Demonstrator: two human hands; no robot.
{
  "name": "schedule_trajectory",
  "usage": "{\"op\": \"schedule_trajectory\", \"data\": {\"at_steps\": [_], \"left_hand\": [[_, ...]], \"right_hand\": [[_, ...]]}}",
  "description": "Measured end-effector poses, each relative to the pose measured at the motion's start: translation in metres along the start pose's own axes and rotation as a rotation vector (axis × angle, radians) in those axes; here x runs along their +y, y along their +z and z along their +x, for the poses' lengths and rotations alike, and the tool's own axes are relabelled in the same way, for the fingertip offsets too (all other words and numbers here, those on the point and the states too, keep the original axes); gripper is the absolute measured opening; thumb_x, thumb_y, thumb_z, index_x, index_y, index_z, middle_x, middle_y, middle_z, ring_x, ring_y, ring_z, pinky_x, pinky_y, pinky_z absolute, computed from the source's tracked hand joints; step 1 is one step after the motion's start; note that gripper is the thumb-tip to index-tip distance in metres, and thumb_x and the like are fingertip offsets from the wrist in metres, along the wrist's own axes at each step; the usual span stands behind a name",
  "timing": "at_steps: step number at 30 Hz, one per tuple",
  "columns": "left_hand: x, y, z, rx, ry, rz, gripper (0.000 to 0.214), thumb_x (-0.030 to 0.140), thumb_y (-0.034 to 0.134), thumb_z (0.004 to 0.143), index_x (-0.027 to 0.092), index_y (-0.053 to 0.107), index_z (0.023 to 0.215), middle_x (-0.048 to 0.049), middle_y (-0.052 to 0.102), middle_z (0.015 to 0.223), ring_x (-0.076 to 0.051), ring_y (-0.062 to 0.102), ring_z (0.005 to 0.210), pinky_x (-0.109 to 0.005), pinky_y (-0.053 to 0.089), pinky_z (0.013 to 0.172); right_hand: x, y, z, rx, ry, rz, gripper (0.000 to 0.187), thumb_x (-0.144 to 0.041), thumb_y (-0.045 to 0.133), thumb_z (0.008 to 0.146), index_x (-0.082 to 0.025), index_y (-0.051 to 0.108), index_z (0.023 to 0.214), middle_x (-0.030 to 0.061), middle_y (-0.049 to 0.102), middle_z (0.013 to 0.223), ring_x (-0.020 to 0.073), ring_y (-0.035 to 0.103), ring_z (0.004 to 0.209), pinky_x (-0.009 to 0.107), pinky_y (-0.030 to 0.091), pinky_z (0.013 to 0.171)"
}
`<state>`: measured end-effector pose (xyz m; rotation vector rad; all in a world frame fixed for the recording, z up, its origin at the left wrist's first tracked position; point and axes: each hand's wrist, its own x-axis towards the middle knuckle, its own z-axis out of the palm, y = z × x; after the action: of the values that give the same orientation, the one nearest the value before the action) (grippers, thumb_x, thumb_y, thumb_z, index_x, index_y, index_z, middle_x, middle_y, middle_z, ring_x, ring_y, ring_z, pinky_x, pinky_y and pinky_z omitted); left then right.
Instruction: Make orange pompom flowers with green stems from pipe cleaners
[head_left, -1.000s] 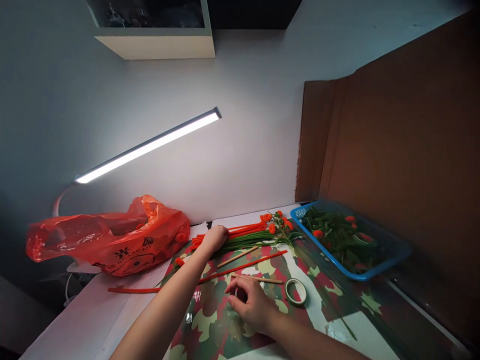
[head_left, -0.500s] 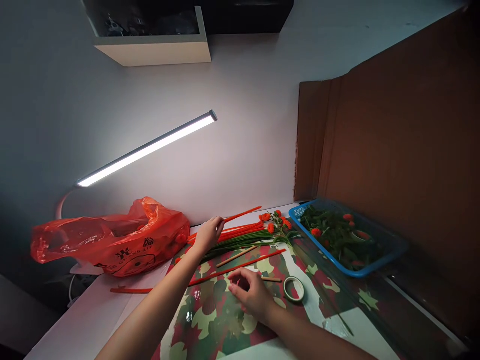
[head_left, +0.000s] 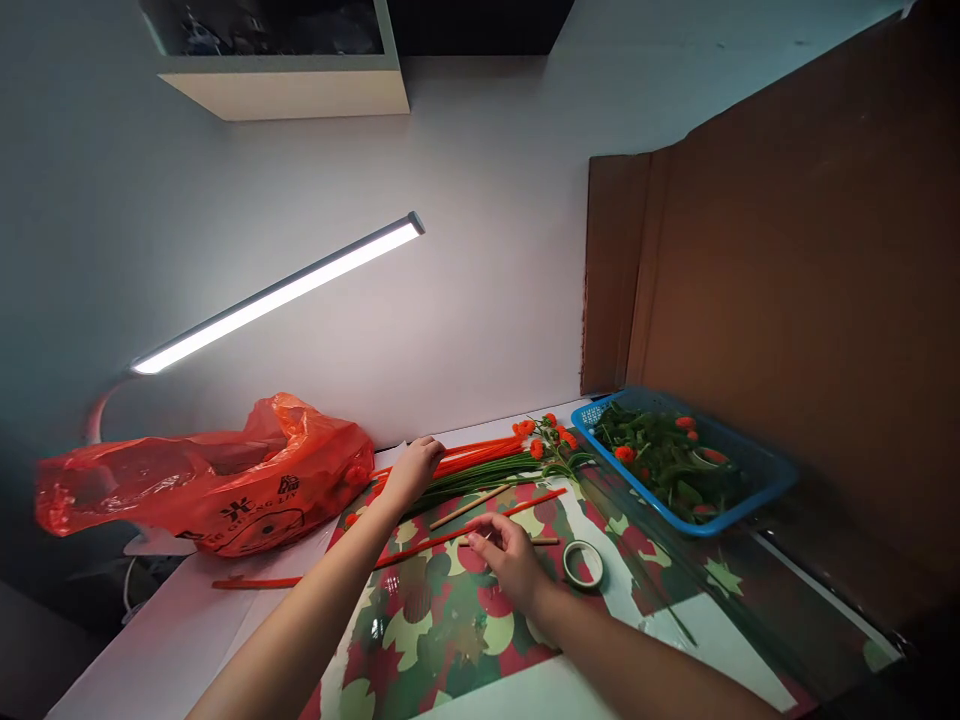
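My left hand [head_left: 420, 465] is at the left end of a bundle of red pipe cleaners [head_left: 484, 452], its fingers pinched at a strand there; the fingertips are partly hidden. Beside that bundle run green stems [head_left: 480, 475], with orange flowers [head_left: 540, 440] at their right end. My right hand [head_left: 510, 560] hovers nearer me, curved, thumb and fingers apart, holding nothing that I can see. A single long red pipe cleaner [head_left: 412, 550] lies beyond it. One thin wooden stick [head_left: 469, 508] lies behind it; another stick [head_left: 544, 541] is partly covered by the hand.
A roll of tape [head_left: 583, 566] lies right of my right hand. The blue basket [head_left: 705, 528] at the right holds leaves and orange flowers. A red plastic bag [head_left: 300, 480] stands at the left, under a lit lamp [head_left: 285, 290]. Cardboard [head_left: 787, 250] walls the right side.
My left hand has lowered the raised red pipe cleaner onto the bundle. My right hand has shifted slightly away from me. The whole view has moved a little.
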<state>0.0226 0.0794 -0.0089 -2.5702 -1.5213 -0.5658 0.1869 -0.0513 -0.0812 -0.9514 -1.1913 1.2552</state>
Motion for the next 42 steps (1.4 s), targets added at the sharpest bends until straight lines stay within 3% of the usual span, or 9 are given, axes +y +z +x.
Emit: {"op": "schedule_trajectory", "data": {"at_steps": [11,19,24,29,33,34,36,38,42], "left_hand": [[-0.016,0.021,-0.004,-0.066,0.017,0.039,0.029,0.005,0.037,0.081,0.017,0.06,0.096,-0.0115,0.062,0.102,-0.023,0.054,0.096,-0.035,0.042,0.086],[-0.014,0.025,-0.006,-0.13,-0.053,0.04,0.015,0.008,0.044,0.075,0.018,0.054,0.081,-0.0088,0.06,0.091,-0.023,0.057,0.087,-0.032,0.043,0.078],[-0.007,0.013,-0.005,-0.12,-0.145,-0.031,0.021,0.009,0.041,0.076,0.019,0.053,0.091,-0.0078,0.061,0.097,-0.021,0.059,0.084,-0.03,0.042,0.074],[0.01,-0.017,-0.004,-0.081,-0.251,-0.182,0.027,0.034,0.031,0.089,0.019,0.052,0.089,-0.0078,0.06,0.083,-0.024,0.056,0.08,-0.031,0.04,0.066],[0.037,-0.035,-0.034,-0.265,-0.22,-0.403,0.054,0.057,0.019,0.088,0.018,0.05,0.067,0.0008,0.045,0.057,-0.014,0.045,0.053,-0.024,0.037,0.051],[0.045,-0.037,-0.047,-0.369,-0.229,-0.481,0.057,0.064,0.02,0.086,0.018,0.048,0.064,0.0028,0.04,0.054,-0.012,0.038,0.046,-0.022,0.031,0.044],[0.06,-0.04,-0.077,-0.786,-0.408,-0.834,0.057,0.073,0.033,0.078,0.018,0.047,0.066,0.0056,0.035,0.053,-0.008,0.029,0.041,-0.02,0.021,0.039],[0.072,-0.039,-0.106,-0.991,-0.509,-1.013,0.056,0.073,0.045,0.072,0.018,0.05,0.07,0.006,0.038,0.053,-0.007,0.028,0.04,-0.02,0.02,0.037],[0.089,-0.033,-0.14,-0.984,-0.538,-1.286,0.052,0.066,0.05,0.075,0.015,0.055,0.069,0.0006,0.052,0.058,-0.01,0.044,0.051,-0.021,0.035,0.05]], "right_hand": [[-0.013,0.003,-0.006,-0.027,0.034,-0.039,0.018,-0.032,0.062,0.073,-0.017,0.064,0.083,-0.0025,0.053,0.06,0.0104,0.044,0.055,0.021,0.035,0.049],[-0.009,0.003,-0.006,-0.042,0.027,-0.03,0.017,-0.029,0.06,0.074,-0.016,0.064,0.083,-0.0024,0.054,0.061,0.0102,0.044,0.055,0.021,0.034,0.05],[-0.01,0.003,-0.006,-0.043,0.028,-0.021,0.016,-0.029,0.061,0.073,-0.016,0.064,0.081,-0.0027,0.053,0.06,0.0096,0.044,0.054,0.021,0.033,0.05],[-0.008,0.002,-0.004,-0.041,0.028,0.006,0.021,-0.033,0.063,0.073,-0.016,0.062,0.086,-0.0021,0.054,0.066,0.0091,0.045,0.056,0.02,0.035,0.051],[-0.008,-0.003,0.003,0.041,0.005,0.13,0.046,-0.044,0.063,0.073,-0.018,0.051,0.11,-0.0029,0.053,0.074,0.0083,0.044,0.055,0.021,0.036,0.052],[-0.009,-0.005,0.005,0.074,0.008,0.179,0.049,-0.048,0.062,0.073,-0.019,0.05,0.111,-0.0035,0.052,0.072,0.0083,0.044,0.054,0.021,0.036,0.052],[-0.009,-0.007,0.008,0.13,0.03,0.253,0.053,-0.056,0.062,0.071,-0.018,0.051,0.106,-0.005,0.05,0.066,0.0083,0.043,0.051,0.022,0.035,0.051],[-0.009,-0.009,0.009,0.145,0.07,0.272,0.053,-0.062,0.061,0.069,-0.018,0.054,0.097,-0.0062,0.047,0.061,0.0079,0.04,0.048,0.022,0.034,0.049],[-0.008,-0.006,0.005,0.076,0.149,0.261,0.052,-0.066,0.062,0.064,-0.015,0.056,0.074,-0.0067,0.043,0.051,0.0064,0.036,0.043,0.021,0.028,0.044]]}}
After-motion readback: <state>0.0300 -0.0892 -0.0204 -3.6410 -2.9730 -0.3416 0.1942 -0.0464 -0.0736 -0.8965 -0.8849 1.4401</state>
